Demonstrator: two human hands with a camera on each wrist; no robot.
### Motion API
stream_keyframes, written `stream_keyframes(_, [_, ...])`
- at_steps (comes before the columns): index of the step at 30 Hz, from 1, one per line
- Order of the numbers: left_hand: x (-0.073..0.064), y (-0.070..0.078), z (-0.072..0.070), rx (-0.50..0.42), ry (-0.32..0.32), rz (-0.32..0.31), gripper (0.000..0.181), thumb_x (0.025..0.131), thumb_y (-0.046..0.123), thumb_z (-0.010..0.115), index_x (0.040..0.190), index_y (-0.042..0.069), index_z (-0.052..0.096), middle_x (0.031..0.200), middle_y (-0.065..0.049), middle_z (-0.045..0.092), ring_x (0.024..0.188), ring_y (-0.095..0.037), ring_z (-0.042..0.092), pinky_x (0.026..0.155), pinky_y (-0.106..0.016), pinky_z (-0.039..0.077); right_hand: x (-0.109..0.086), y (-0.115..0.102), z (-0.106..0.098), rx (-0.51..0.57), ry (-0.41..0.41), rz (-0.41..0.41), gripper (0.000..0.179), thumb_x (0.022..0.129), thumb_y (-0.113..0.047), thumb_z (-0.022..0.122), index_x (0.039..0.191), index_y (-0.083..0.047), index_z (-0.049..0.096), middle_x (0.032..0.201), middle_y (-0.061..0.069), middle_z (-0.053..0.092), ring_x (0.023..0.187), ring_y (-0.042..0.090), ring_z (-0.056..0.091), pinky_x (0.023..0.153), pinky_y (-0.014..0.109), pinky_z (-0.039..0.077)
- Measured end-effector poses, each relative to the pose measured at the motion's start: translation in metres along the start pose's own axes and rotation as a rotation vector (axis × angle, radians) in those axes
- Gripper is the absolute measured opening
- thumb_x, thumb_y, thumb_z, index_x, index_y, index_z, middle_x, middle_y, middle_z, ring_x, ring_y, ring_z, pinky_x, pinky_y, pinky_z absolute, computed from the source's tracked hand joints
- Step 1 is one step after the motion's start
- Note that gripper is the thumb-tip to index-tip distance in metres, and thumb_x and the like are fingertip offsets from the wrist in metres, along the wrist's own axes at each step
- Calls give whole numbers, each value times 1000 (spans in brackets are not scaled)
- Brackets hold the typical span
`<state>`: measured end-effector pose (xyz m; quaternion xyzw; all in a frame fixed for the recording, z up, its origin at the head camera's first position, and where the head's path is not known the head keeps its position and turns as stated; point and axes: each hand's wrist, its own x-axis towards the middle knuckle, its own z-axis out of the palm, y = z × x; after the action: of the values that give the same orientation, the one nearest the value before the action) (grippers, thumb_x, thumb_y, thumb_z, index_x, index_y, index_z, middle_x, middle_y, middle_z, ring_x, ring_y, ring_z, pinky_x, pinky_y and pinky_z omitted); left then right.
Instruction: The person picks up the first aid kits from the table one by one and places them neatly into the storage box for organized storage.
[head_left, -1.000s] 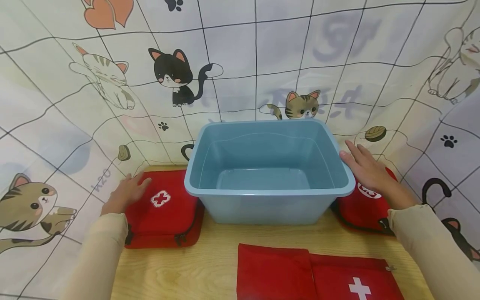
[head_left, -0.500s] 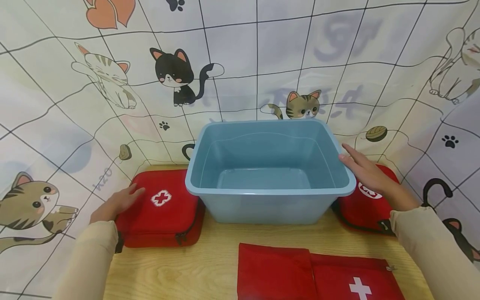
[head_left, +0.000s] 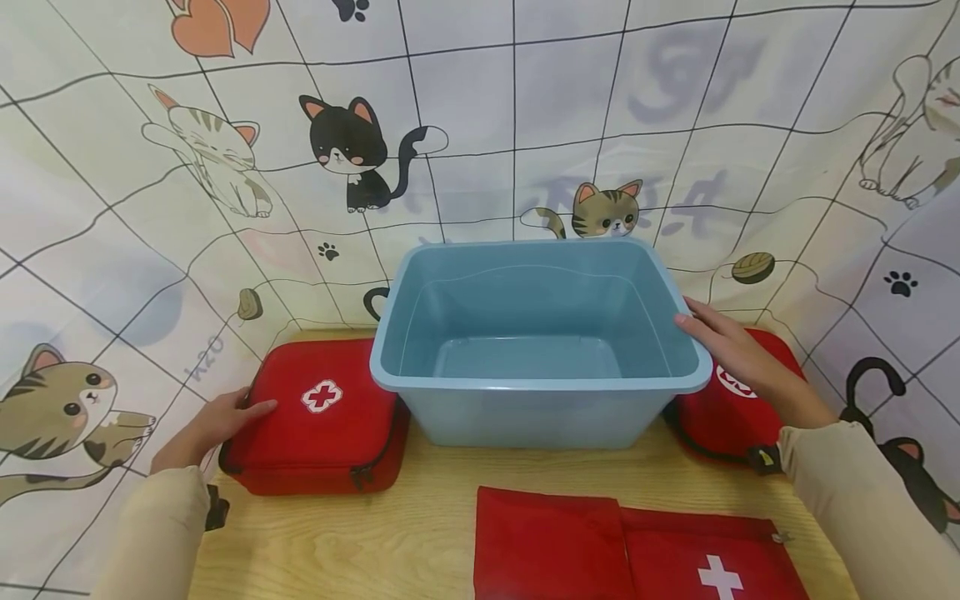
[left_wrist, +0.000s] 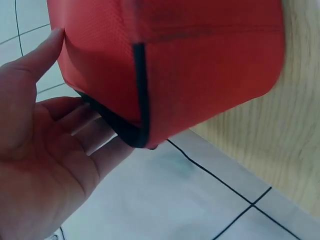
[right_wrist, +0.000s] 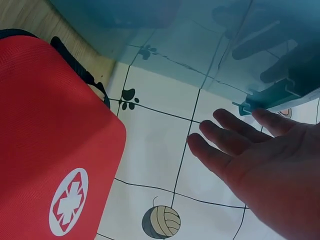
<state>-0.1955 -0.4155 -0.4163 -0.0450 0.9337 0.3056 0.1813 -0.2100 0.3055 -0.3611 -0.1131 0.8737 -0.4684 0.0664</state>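
Observation:
A red zippered first-aid bag (head_left: 322, 408) with a white cross badge lies on the left. My left hand (head_left: 213, 425) is at its left side; in the left wrist view the thumb (left_wrist: 47, 52) presses one face and the fingers (left_wrist: 95, 132) reach round the black-piped edge. In the middle stands a light blue plastic basin (head_left: 536, 417). My right hand (head_left: 738, 350) is at its right rim, thumb tip at the edge and fingers extended along the outer side. Below that hand lies another red first-aid bag (head_left: 738, 425), its badge partly covered by the wrist in the head view.
Two flat red pouches lie at the front: a plain one (head_left: 551, 542) and one with a white cross (head_left: 690, 554). The wooden table (head_left: 337, 542) is bordered at the back and sides by a cat-patterned sheet (head_left: 480, 100), close behind the basin.
My left hand has moved left and toward me, from over the left bag's top to its left edge. My right hand has slid slightly nearer along the basin's rim.

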Motion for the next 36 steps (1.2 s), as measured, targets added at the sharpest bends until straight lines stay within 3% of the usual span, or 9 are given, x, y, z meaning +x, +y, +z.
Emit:
stream_keyframes(4, [-2, -11, 1, -94, -24, -22, 95, 95, 49, 60, 149, -16, 16, 124, -36, 56, 90, -33, 68, 80, -49, 57, -1, 0, 0, 4, -6, 20, 71, 105, -43, 37, 161, -13, 5, 155, 33, 27, 129, 60, 39, 97, 71, 34])
stream_keyframes(8, [-8, -18, 1, -116, -45, -22, 100, 93, 49, 63, 153, -12, 11, 138, -39, 44, 107, -42, 62, 86, -52, 55, 0, -1, 1, 9, -9, 33, 71, 105, -45, 36, 161, -13, 6, 154, 32, 28, 129, 58, 41, 97, 68, 36])
stream_keyframes(12, [-18, -24, 0, -137, -70, 18, 98, 95, 44, 62, 152, -14, 7, 146, -41, 32, 121, -50, 50, 93, -57, 50, 1, 1, 3, 42, -28, 33, 69, 106, -45, 33, 160, -8, 11, 150, 31, 36, 126, 55, 46, 97, 67, 40])
stream_keyframes(16, [-23, -35, 2, -257, -118, 78, 89, 100, 31, 58, 152, -15, 3, 152, -41, 22, 130, -50, 42, 97, -50, 50, 0, 5, 5, 82, -47, 48, 69, 106, -47, 29, 160, -7, 13, 148, 30, 41, 127, 53, 46, 100, 67, 38])
stream_keyframes(20, [-22, -47, 7, -389, -156, 109, 82, 103, 21, 53, 154, -8, -4, 157, -38, 5, 128, -23, 49, 97, -36, 51, -1, 7, 7, 104, -50, 51, 70, 105, -49, 28, 160, -9, 11, 151, 27, 38, 129, 52, 44, 101, 68, 36])
stream_keyframes(23, [-22, -53, 10, -452, -167, 101, 83, 103, 20, 53, 156, -2, -8, 158, -36, 1, 121, -11, 50, 98, -41, 50, 0, 7, 7, 108, -51, 45, 69, 105, -49, 28, 161, -10, 11, 152, 27, 37, 130, 51, 44, 101, 67, 36])
stream_keyframes(26, [-23, -56, 12, -495, -175, 67, 85, 103, 20, 52, 156, 3, -11, 158, -36, -3, 125, -30, 49, 96, -56, 49, 0, 8, 8, 112, -53, 40, 69, 105, -48, 27, 161, -10, 10, 152, 27, 36, 130, 51, 43, 102, 68, 35])
stream_keyframes(30, [-24, -57, 13, -517, -188, -36, 83, 104, 28, 50, 155, -3, -8, 155, -39, 9, 127, -52, 41, 89, -61, 51, -1, 10, 9, 115, -46, 44, 69, 105, -49, 28, 161, -12, 9, 154, 27, 33, 131, 52, 41, 102, 69, 34])
stream_keyframes(36, [-26, -65, 17, -572, -247, -140, 82, 105, 41, 43, 150, -13, 2, 137, -33, 45, 112, -35, 58, 87, -57, 53, 0, 11, 10, 119, -36, 62, 70, 105, -50, 28, 161, -13, 8, 156, 26, 30, 133, 53, 38, 102, 70, 32])
